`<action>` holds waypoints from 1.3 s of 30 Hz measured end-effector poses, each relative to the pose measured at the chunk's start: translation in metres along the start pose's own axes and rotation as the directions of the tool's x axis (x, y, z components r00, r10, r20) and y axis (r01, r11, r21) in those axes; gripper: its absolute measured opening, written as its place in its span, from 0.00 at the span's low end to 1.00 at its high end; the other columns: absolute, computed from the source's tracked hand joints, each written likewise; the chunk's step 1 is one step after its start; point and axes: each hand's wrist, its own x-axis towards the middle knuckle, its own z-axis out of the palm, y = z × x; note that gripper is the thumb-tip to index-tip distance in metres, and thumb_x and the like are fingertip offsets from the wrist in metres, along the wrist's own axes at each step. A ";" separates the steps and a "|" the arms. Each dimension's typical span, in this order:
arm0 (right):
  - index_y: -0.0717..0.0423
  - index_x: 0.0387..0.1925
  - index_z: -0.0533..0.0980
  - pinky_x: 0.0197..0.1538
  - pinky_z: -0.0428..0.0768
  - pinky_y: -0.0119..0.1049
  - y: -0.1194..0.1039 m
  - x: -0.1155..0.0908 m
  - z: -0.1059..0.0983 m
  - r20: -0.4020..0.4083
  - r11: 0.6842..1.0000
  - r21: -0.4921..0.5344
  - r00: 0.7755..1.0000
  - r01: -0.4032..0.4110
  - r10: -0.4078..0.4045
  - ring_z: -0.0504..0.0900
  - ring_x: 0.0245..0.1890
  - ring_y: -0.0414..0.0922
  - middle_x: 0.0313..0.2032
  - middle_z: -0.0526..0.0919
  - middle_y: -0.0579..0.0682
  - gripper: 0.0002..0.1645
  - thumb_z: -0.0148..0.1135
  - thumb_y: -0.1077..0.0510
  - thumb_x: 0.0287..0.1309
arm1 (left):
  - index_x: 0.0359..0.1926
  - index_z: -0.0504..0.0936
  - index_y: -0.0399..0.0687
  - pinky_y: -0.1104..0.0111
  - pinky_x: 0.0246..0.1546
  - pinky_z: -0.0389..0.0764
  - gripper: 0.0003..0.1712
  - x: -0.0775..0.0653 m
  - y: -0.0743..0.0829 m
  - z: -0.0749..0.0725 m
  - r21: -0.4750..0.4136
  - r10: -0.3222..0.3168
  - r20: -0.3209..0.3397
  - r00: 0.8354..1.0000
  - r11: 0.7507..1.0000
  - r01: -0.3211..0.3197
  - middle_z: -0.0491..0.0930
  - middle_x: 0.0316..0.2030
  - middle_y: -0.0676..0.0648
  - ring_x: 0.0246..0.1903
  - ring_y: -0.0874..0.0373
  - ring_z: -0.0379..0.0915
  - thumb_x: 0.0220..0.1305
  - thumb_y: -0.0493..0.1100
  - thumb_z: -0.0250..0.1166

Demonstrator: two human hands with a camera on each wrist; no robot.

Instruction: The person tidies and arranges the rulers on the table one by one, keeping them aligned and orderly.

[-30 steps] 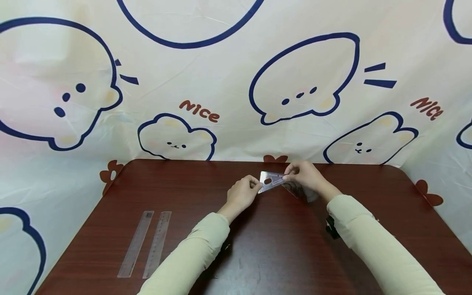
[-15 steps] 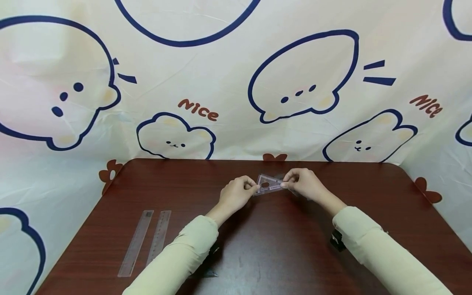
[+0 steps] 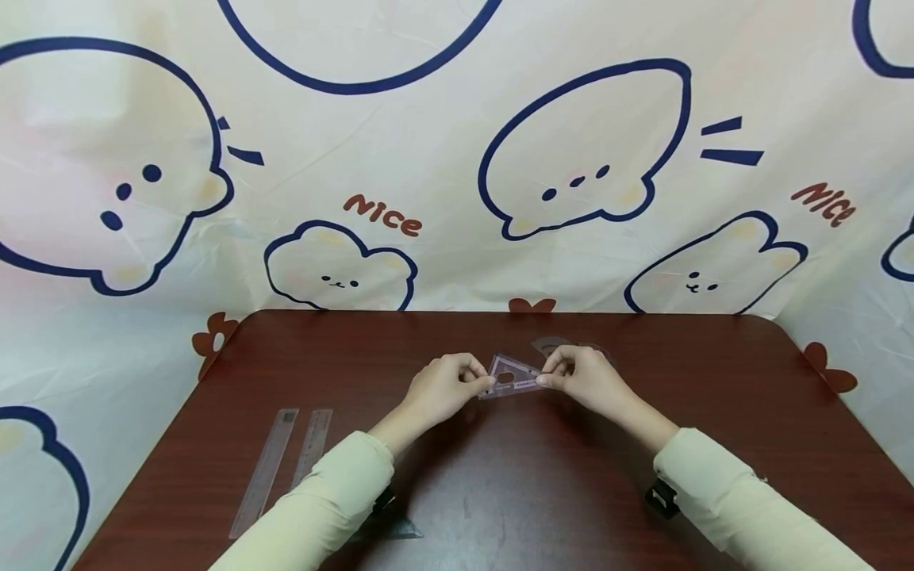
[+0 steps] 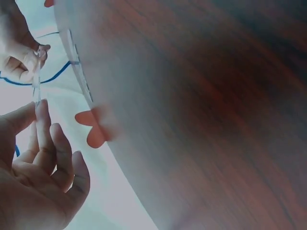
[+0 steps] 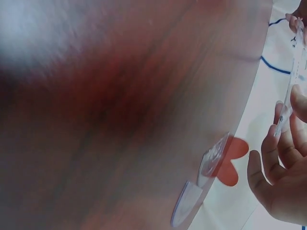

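A small clear set square [image 3: 527, 384] with an oval hole is held between the two hands, above the table. My left hand [image 3: 439, 390] pinches its left corner between thumb and forefinger. At its right corner, the thumb and forefinger of my right hand [image 3: 589, 382] do the same. The left wrist view shows the set square [image 4: 36, 88] edge-on, the other fingers of the left hand [image 4: 45, 177] loosely bent. In the right wrist view the right hand [image 5: 285, 182] grips the near end of the set square [image 5: 289, 96].
Behind the right hand lie a clear protractor [image 3: 550, 344] and another clear piece [image 5: 215, 155], near the table's back edge. Two clear rulers [image 3: 264, 476] lie side by side at the left. A greenish transparent corner [image 3: 405, 529] shows beneath the left forearm. A printed cloth [image 3: 457, 159] hangs behind.
Both hands have drawn the set square toward me and slightly left, and it is now tilted differently. The protractor behind the right hand has come into view, as has the greenish corner below the left sleeve.
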 end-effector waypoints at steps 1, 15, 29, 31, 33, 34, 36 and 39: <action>0.54 0.30 0.80 0.31 0.73 0.36 -0.001 -0.002 0.001 0.005 1.000 0.006 1.000 0.003 -0.003 0.75 0.26 0.42 0.25 0.80 0.45 0.09 0.74 0.56 0.56 | 0.34 0.84 0.57 0.64 0.25 0.69 0.09 -0.002 0.000 -0.001 -0.003 0.003 0.005 1.000 1.000 -0.003 0.82 0.25 0.56 0.21 0.61 0.71 0.67 0.54 0.66; 0.50 0.30 0.78 0.24 0.70 0.33 -0.016 -0.036 0.013 0.004 1.000 0.002 1.000 -0.001 0.001 0.71 0.20 0.40 0.22 0.78 0.41 0.10 0.74 0.56 0.55 | 0.32 0.82 0.60 0.65 0.26 0.68 0.07 -0.030 0.004 -0.010 0.066 0.060 0.059 0.996 0.996 -0.064 0.79 0.23 0.64 0.20 0.65 0.70 0.66 0.53 0.67; 0.47 0.32 0.79 0.26 0.72 0.32 -0.026 -0.063 0.023 0.057 0.999 0.037 0.998 0.016 -0.018 0.72 0.18 0.36 0.22 0.77 0.38 0.07 0.71 0.54 0.59 | 0.34 0.82 0.60 0.67 0.26 0.70 0.06 -0.059 0.002 -0.009 0.163 0.098 0.051 0.994 0.981 -0.105 0.77 0.23 0.68 0.21 0.71 0.69 0.66 0.53 0.66; 0.47 0.32 0.79 0.26 0.72 0.33 -0.026 -0.067 0.024 0.072 0.999 0.048 0.997 0.015 -0.019 0.72 0.17 0.36 0.22 0.78 0.38 0.06 0.70 0.54 0.59 | 0.34 0.82 0.60 0.66 0.27 0.70 0.05 -0.064 0.002 -0.007 0.164 0.097 0.056 0.994 0.981 -0.105 0.77 0.23 0.68 0.21 0.71 0.69 0.66 0.52 0.66; 0.48 0.33 0.79 0.26 0.73 0.33 -0.027 -0.070 0.025 0.089 0.998 0.068 0.996 0.010 -0.016 0.72 0.16 0.37 0.22 0.78 0.40 0.06 0.70 0.54 0.60 | 0.34 0.82 0.60 0.66 0.28 0.71 0.05 -0.067 0.001 -0.006 0.164 0.099 0.058 0.993 0.981 -0.107 0.77 0.22 0.67 0.21 0.72 0.69 0.66 0.52 0.66; 0.49 0.33 0.79 0.25 0.73 0.33 -0.027 -0.071 0.026 0.098 0.997 0.082 0.995 0.010 -0.018 0.72 0.15 0.37 0.22 0.78 0.41 0.06 0.70 0.54 0.60 | 0.34 0.82 0.59 0.66 0.28 0.71 0.05 -0.069 0.001 -0.005 0.164 0.101 0.058 0.993 0.980 -0.109 0.77 0.22 0.67 0.21 0.72 0.69 0.66 0.51 0.67; 0.50 0.33 0.79 0.25 0.74 0.34 -0.027 -0.074 0.027 0.112 0.995 0.102 0.994 0.002 -0.013 0.72 0.15 0.38 0.23 0.79 0.43 0.07 0.70 0.54 0.60 | 0.34 0.82 0.59 0.65 0.29 0.71 0.05 -0.073 0.001 -0.004 0.161 0.103 0.058 0.993 0.981 -0.111 0.78 0.22 0.68 0.20 0.73 0.69 0.66 0.51 0.67; 0.50 0.33 0.78 0.24 0.74 0.34 -0.027 -0.077 0.030 0.124 0.994 0.110 0.992 -0.005 -0.009 0.73 0.14 0.38 0.23 0.80 0.44 0.07 0.70 0.55 0.59 | 0.34 0.82 0.58 0.67 0.28 0.71 0.05 -0.076 0.000 -0.002 0.161 0.103 0.064 0.993 0.981 -0.112 0.77 0.22 0.68 0.19 0.73 0.68 0.66 0.50 0.67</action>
